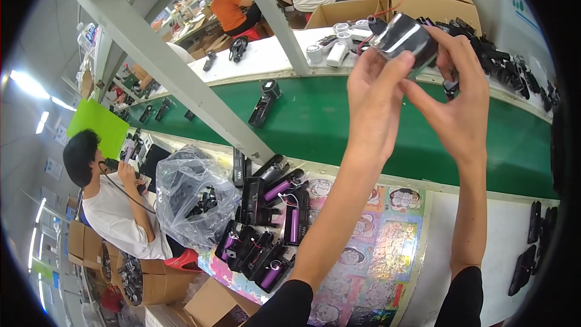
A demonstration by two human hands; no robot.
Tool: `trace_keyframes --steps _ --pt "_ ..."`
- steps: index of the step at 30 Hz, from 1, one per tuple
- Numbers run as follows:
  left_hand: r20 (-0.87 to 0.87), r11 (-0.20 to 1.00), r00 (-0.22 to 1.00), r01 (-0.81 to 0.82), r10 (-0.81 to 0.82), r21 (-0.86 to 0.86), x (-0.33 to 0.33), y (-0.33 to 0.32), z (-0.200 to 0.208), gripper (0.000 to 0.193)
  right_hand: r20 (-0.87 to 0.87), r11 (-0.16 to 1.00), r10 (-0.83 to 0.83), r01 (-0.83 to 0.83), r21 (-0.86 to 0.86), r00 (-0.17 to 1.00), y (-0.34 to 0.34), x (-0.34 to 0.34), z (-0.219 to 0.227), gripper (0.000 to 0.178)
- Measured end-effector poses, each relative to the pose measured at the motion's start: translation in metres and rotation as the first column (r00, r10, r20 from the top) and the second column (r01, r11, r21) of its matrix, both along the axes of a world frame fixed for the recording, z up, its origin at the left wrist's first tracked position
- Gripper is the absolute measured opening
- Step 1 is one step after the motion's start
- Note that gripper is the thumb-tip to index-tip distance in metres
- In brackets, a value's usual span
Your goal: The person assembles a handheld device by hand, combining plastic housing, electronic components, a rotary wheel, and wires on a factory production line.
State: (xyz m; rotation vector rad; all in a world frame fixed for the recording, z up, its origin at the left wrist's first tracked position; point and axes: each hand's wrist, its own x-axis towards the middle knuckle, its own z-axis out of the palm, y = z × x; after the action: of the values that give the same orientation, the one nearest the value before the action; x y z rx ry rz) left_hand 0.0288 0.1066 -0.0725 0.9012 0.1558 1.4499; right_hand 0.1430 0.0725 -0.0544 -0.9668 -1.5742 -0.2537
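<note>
Above the green conveyor belt [327, 109], I hold up a glossy black cylindrical housing [400, 35] with thin red wires at its left end. My left hand [378, 88] closes on its lower left side, the thumb pressed along its surface. My right hand [463, 88] grips the right end, with its fingers partly hidden behind. A small dark part with a shiny face [450, 88] shows by the curled right fingers; whether it is joined to the housing I cannot tell. Below my left forearm lie several open black handle shells [266, 197] with purple battery cells.
A black handheld device [264, 104] lies on the belt. A slanted grey post [175, 66] crosses the left side. Beside the shells sits a clear plastic bag [193, 197]. A person in white [124, 212] works at left. Black parts [514, 66] and cardboard boxes [430, 0] stand beyond the belt.
</note>
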Motion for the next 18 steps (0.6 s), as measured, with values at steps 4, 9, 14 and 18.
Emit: trace_keyframes --steps 4,9,14,18 --pt "0.039 0.998 0.998 0.058 -0.056 -0.034 0.011 0.002 -0.005 0.031 0.148 0.995 0.063 -0.073 0.061 0.987 0.004 0.010 0.000 0.054" --pt "0.104 0.980 0.982 0.167 -0.155 -0.112 0.002 0.010 -0.010 0.041 -0.056 0.986 0.164 -0.162 0.033 0.985 0.005 0.014 0.004 0.027" --pt "0.072 0.981 0.986 0.157 -0.150 -0.112 0.005 0.001 -0.005 0.044 -0.097 0.967 0.178 -0.192 -0.165 0.979 -0.001 0.025 0.010 0.022" --pt "-0.065 0.997 0.996 0.056 -0.060 -0.057 0.008 -0.005 -0.005 0.036 -0.120 0.937 0.234 -0.257 -0.236 0.965 -0.005 0.024 0.011 0.022"
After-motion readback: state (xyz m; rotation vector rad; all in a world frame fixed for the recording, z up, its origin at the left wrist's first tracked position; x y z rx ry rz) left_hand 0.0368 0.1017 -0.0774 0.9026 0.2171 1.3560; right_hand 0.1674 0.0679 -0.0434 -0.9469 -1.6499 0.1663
